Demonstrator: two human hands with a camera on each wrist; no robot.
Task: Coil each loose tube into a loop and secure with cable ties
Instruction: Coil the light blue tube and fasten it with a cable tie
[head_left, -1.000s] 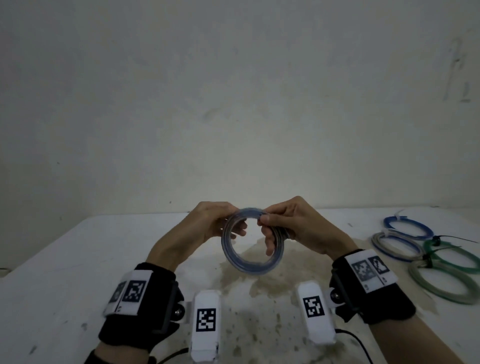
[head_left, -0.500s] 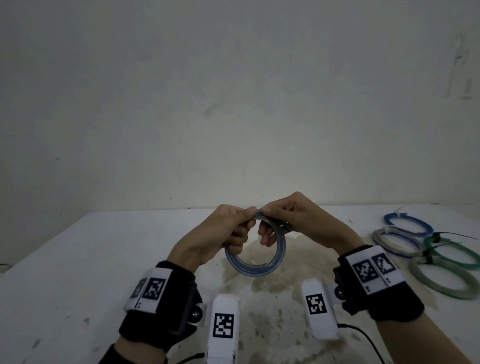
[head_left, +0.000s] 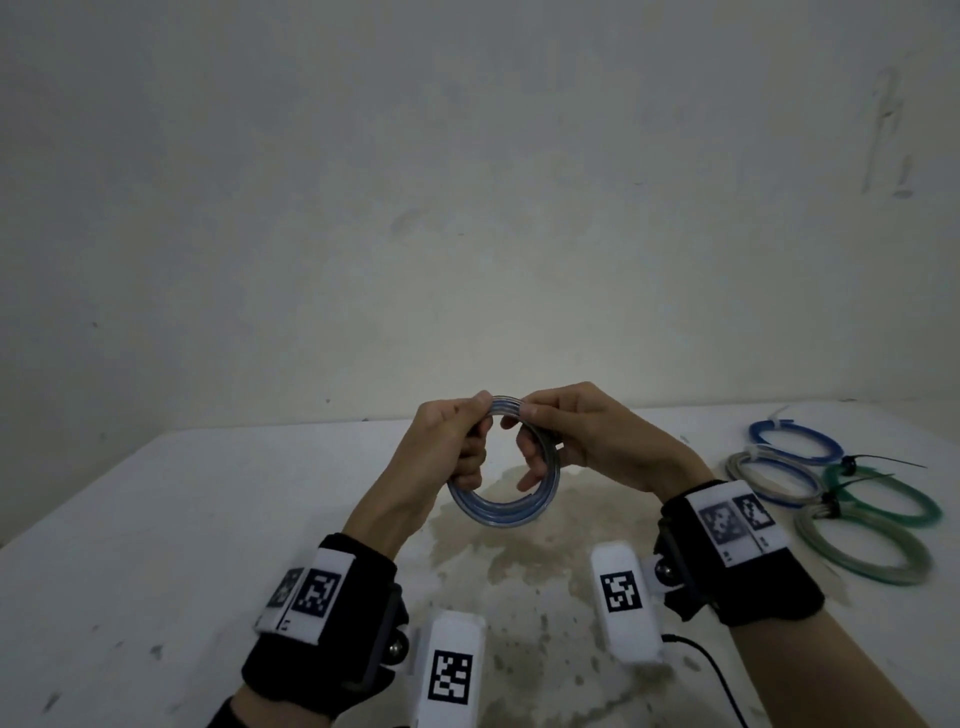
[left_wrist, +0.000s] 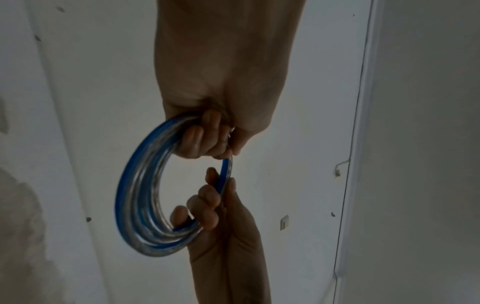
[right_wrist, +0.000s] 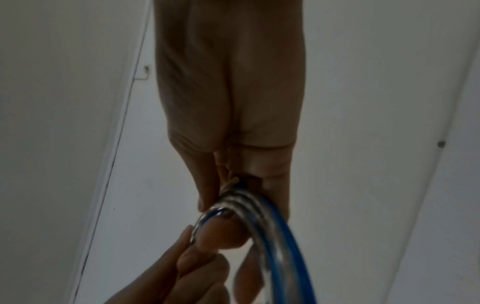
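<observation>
A clear tube with a blue stripe, wound into a coil (head_left: 501, 512) of several turns, hangs in the air above the table between both hands. My left hand (head_left: 462, 441) grips its upper left side, fingers curled through the ring. My right hand (head_left: 561, 436) pinches the top right of the coil, thumb on the outside. In the left wrist view the coil (left_wrist: 137, 205) bulges left between my left hand (left_wrist: 207, 139) above and my right hand (left_wrist: 210, 205) below. The right wrist view shows the coil (right_wrist: 262, 224) blurred, a cut tube end poking out by my right hand (right_wrist: 233, 185).
Finished coils lie at the right of the white table (head_left: 156, 519): a blue one (head_left: 795, 441), a grey-blue one (head_left: 769, 475), a green one (head_left: 883, 493) and a pale green one (head_left: 862, 545), with black cable ties. A brown stain (head_left: 519, 571) marks the table's middle.
Both hands have drawn closer together at the top of the coil. The left hand has shifted right and its fingers have curled further through the ring.
</observation>
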